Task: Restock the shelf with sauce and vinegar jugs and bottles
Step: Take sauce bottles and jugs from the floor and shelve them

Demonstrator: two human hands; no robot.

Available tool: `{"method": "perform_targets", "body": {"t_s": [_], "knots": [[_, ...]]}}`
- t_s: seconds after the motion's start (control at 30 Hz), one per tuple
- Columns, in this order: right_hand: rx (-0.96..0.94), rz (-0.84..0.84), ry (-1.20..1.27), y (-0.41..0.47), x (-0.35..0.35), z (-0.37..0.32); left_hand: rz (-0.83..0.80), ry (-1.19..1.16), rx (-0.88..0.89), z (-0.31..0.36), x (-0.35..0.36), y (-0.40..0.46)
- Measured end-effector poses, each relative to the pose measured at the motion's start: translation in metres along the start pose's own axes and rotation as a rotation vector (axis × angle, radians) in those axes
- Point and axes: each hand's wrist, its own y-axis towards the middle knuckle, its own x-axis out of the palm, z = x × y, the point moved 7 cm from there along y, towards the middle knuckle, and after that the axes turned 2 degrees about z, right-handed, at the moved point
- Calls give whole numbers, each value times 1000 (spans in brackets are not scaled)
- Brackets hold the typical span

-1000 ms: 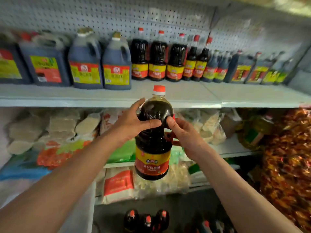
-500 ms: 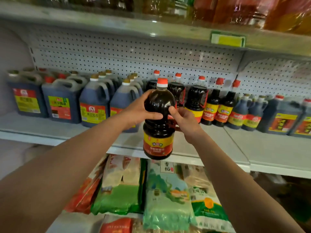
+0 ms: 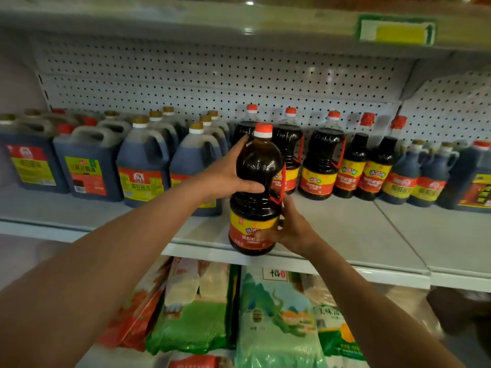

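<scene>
I hold a large dark sauce bottle (image 3: 259,166) with a red cap, red side handle and red-yellow label upright at the front edge of the white shelf (image 3: 345,235). My left hand (image 3: 228,173) grips its upper body from the left. My right hand (image 3: 289,227) cups its lower body and label from the right. Its base sits at or just above the shelf lip; I cannot tell which. Behind it stand matching red-capped sauce bottles (image 3: 321,160) against the pegboard.
Blue-tinted jugs (image 3: 143,166) with handles fill the shelf's left side. Smaller dark bottles (image 3: 372,166) and more jugs (image 3: 473,176) line the right. Bare shelf surface lies in front of the right-hand bottles. Bags of rice (image 3: 276,322) lie on the shelf below. Another shelf (image 3: 239,25) runs overhead.
The bottle has risen from below shelf level and moved forward to the shelf's front edge. My right hand has slid from the bottle's upper part down to its label.
</scene>
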Motion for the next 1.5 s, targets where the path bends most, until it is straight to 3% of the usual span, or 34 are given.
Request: {"method": "perform_targets", "body": {"t_s": [0.63,0.8,0.93,1.17,1.5], "knots": [[11,10,64,83,1,26,38,-87,-193,-32,-17,69],[33,33,3,79,1,22,175,233,-153,-21,-18,57],[86,113,-156,62,-1,3,349,364,-167,-12,-7,25],[99,249,-481,-17,-33,-35,423,394,-199,-20,-13,-61],[333,193,-747,-152,11,-60,191,409,-272,-56,18,-207]]}}
